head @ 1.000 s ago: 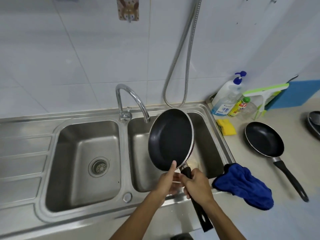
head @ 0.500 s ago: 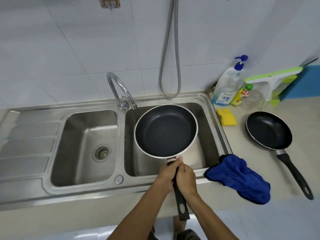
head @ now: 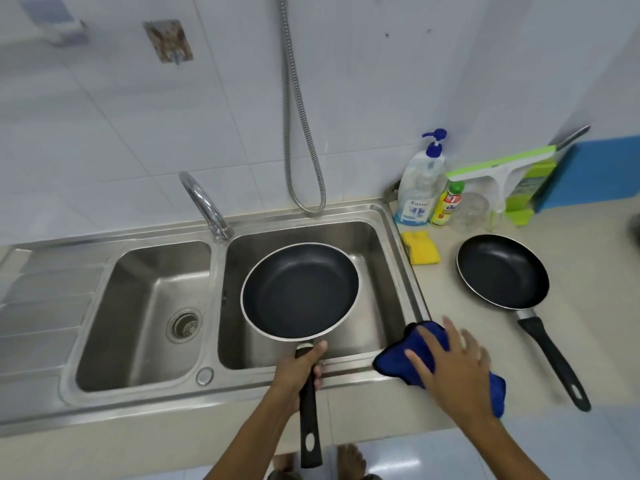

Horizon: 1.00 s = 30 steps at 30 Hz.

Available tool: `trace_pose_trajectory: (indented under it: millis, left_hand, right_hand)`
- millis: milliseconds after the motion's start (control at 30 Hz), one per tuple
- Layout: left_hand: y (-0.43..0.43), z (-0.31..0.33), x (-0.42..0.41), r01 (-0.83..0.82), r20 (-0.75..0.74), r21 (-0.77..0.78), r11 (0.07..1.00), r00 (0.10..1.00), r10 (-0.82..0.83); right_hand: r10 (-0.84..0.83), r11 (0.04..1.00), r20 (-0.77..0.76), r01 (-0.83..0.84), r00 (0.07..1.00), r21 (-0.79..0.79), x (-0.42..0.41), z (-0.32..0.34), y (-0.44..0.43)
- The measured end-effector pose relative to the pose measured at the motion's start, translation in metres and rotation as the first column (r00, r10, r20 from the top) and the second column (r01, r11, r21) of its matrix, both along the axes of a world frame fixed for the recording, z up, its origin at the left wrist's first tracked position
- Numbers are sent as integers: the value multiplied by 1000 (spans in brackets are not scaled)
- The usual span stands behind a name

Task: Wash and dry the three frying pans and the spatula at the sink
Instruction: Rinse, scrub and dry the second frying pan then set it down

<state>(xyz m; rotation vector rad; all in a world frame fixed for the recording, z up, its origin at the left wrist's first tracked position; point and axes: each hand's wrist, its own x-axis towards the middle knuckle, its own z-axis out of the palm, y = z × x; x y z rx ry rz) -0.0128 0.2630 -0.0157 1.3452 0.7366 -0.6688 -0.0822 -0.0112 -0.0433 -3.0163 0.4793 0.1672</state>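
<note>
Against a white-tiled wall, a steel double sink is sunk into a beige tabletop, with a ribbed draining area at its left. A curved tap rises behind the divider between the two basins, and a metal shower hose loops down the wall above the right basin. Crowded in the corner to the right of the sink are a pump bottle, a small yellow bottle, a clear jar, a green and white squeegee and a blue board. A yellow sponge lies just beside the sink rim. One black frying pan rests on the tabletop, handle pointing toward the person.

The left grip is clenched round the black handle of a second frying pan, thumb laid along the top, holding it roughly level over the right basin. The right grip is released, fingers spread over a blue cloth that lies at the front right corner of the sink.

Blur smears the right fingers, so whether they press the cloth cannot be told. A dark object is cut off at the right edge. Bare feet show on the floor below.
</note>
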Motion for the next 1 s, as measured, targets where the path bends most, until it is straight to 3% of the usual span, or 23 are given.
trace_pose_trajectory:
  millis: [100,333,467,567,700,767,900,967,1000]
  left_hand:
    - [0,2,-2,14,31,-8,1000,999,-13]
    - [16,41,42,15,91,6,1000,996,-16]
    - [19,43,37,39,231,230,972,968,-93]
    - [23,31,22,160,251,375,913,930,-267]
    - [32,17,-6,247,232,331,911,914,-332]
    - [38,14,-15,264,236,291,920,912,-336]
    - [41,6,-24,245,260,198,949,920,-292]
    - [40,5,-24,229,278,188,955,920,-275]
    - [40,4,-24,224,284,185,957,920,-271]
  right_hand:
    - [5,998,-153,-16,988,-67,-24,-28,-35]
    - [23,999,-174,-31,985,-41,-20,-34,-32]
    - [23,998,-185,-33,982,-52,-17,-33,-33]
    - [45,998,-210,-51,977,-24,-13,-28,-34]
    - [70,997,-154,-63,986,53,-11,-36,-38]
    - [30,982,-87,-13,996,188,-8,-35,-36]
    - [-183,839,-36,175,982,515,13,-9,-27]
    - [-304,682,-88,282,948,675,27,9,-22]
    - [-380,538,-145,346,913,769,34,20,-19]
